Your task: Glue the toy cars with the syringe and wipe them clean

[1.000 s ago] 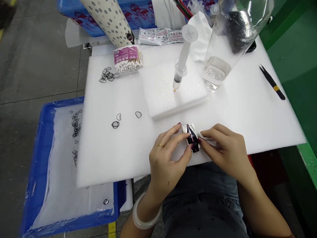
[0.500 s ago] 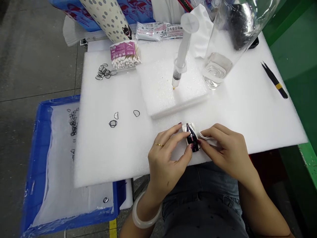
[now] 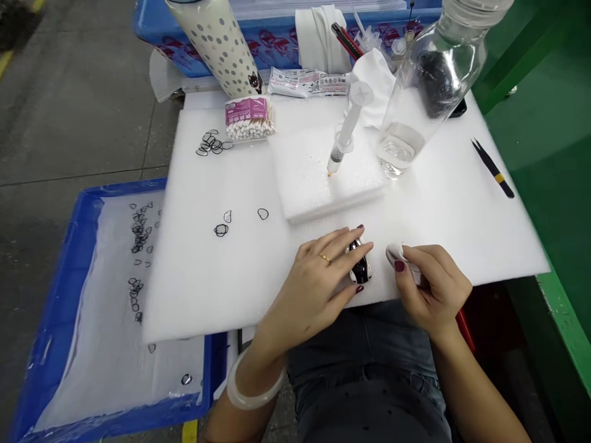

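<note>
A small black and white part lies near the front edge of the white foam sheet. My left hand curls over it, thumb and fingers pinching its sides. My right hand sits a little to the right, closed on a small white cloth wad and apart from the part.
A raised foam block holds a tilted syringe. Behind stand a clear bottle, a cotton-swab pack and a dotted tube. Black rings lie scattered; tweezers at right. A blue tray sits left.
My right hand has pulled away from the part with the white cloth. My left hand has closed further over the part. The view shifted slightly.
</note>
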Demonstrator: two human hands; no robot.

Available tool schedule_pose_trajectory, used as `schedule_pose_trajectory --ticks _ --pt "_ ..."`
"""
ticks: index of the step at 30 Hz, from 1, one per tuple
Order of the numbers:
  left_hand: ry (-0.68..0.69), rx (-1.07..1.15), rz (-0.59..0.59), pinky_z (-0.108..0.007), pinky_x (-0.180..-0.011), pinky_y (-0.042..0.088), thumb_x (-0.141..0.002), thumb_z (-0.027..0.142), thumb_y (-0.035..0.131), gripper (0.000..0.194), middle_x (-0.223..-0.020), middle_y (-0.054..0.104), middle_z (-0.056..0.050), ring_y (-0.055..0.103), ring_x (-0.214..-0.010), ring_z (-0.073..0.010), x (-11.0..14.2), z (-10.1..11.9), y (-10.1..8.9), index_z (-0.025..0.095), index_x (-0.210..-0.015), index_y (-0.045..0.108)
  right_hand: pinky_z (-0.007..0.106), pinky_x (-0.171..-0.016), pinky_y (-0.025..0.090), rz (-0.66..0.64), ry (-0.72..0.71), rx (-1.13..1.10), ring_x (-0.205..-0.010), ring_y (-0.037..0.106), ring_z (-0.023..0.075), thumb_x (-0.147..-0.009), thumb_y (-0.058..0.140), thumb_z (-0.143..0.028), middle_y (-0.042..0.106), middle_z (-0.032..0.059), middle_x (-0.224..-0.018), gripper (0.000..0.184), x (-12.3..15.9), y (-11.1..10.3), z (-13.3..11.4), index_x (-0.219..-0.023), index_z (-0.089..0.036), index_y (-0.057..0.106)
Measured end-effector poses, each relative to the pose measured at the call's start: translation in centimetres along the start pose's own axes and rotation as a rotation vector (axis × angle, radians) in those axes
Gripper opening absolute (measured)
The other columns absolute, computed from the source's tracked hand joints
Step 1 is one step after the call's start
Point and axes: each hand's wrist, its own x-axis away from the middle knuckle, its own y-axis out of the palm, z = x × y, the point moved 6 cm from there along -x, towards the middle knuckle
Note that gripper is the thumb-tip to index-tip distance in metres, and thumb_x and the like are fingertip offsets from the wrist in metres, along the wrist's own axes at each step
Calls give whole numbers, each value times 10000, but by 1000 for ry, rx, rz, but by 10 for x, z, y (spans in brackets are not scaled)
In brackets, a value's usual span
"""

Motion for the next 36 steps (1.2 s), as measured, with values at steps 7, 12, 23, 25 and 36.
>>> schedule_pose_trajectory --ticks 7,12,23,25,36 --pt "-99 74 351 -379 -835 571 -866 236 742 293 -1069 623 -69 629 -961 -218 6 -15 -10 203 -1152 687 265 -499 454 -49 -87 10 -667 596 144 -850 608 -35 653 50 -866 371 10 0 -7 -1164 -227 651" --pt "-100 98 335 -382 -832 571 -879 154 708 297 -1067 618 -64 619 -947 -212 8 -15 -10 195 -1172 684 287 -565 473 -131 -127 102 -709 580 153 -858 609 -82 642 66 -916 304 9 14 -16 -1130 -207 659" --pt "-40 23 359 -389 -800 586 -946 168 609 250 -1069 624 -100 592 -895 -206 7 -11 -9 139 -1184 681 308 -621 493 -336 -269 152 -787 612 174 -880 600 -119 650 83 -1011 338 -18 -8 -12 -1194 -231 656" --pt "-50 13 377 -385 -783 584 -951 181 606 246 -1062 630 -101 589 -879 -203 6 -11 -9 133 -1179 684 445 -785 488 -241 -213 349 -1000 613 293 -872 651 -181 634 136 -1179 356 -33 -21 0 -1221 -249 649" --pt "-68 -31 379 -388 -774 581 -995 180 518 255 -1053 640 -93 599 -879 -209 6 -10 -8 158 -1201 666 432 -845 417 -152 -273 346 -929 634 238 -855 737 -261 701 79 -1065 180 -10 16 -25 -1012 -240 652"
